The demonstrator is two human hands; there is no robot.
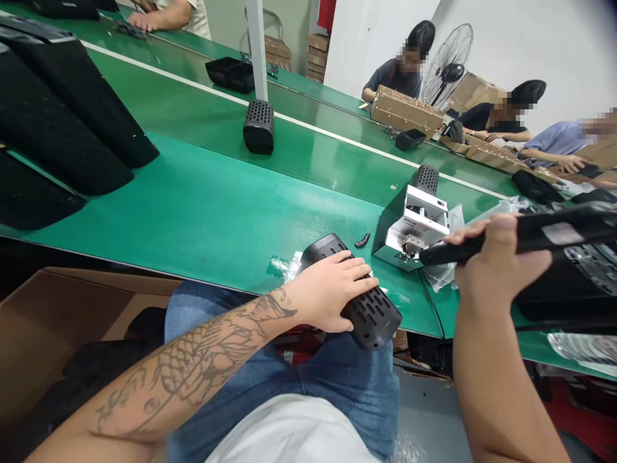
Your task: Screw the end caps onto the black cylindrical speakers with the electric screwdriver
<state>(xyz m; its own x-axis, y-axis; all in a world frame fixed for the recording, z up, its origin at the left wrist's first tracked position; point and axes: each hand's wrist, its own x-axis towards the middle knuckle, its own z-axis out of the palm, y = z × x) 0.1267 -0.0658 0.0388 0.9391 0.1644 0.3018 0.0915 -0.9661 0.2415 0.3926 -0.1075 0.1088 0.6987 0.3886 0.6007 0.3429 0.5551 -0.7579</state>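
My left hand (332,292) lies curled over a black slotted housing (371,312) that rests on the near edge of the green table (202,212). My right hand (496,257) grips a black power screwdriver (530,235) held level. The screwdriver's tip points left at a small white and grey screw feeder box (414,225) standing on the table.
Two more black perforated housings (259,127) (427,178) stand further back on the belt. Large black panels (62,122) lie at the left, and a black tray (231,72) sits behind. Co-workers sit at the far right with cardboard boxes (405,110); a fan (450,64) stands behind them.
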